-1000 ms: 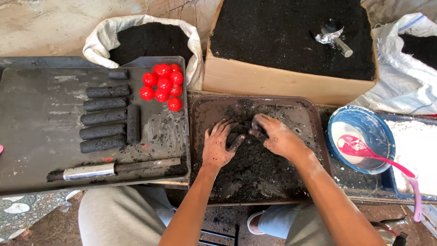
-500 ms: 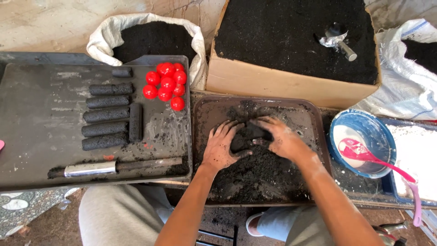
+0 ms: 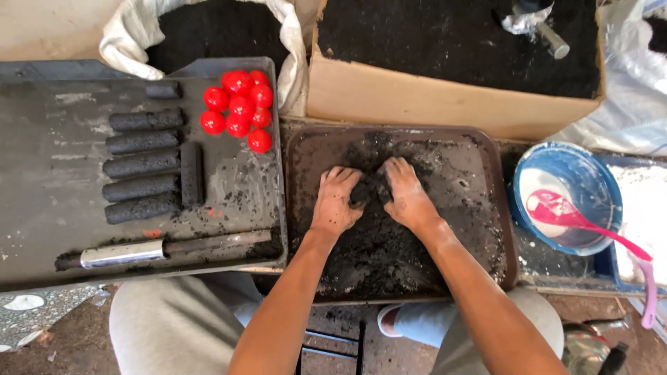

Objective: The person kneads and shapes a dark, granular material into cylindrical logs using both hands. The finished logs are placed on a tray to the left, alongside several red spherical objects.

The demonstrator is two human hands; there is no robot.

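Both hands, the left hand (image 3: 335, 201) and right hand (image 3: 406, 196), are cupping together around a clump of black mixture (image 3: 367, 189) mid-tray (image 3: 486, 149); pressing evenly inward should be compacting it best.

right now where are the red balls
In the head view, the cluster of shiny red balls sits at the far right corner of the grey flat tray, left of the hands, beside the black rolled sticks.
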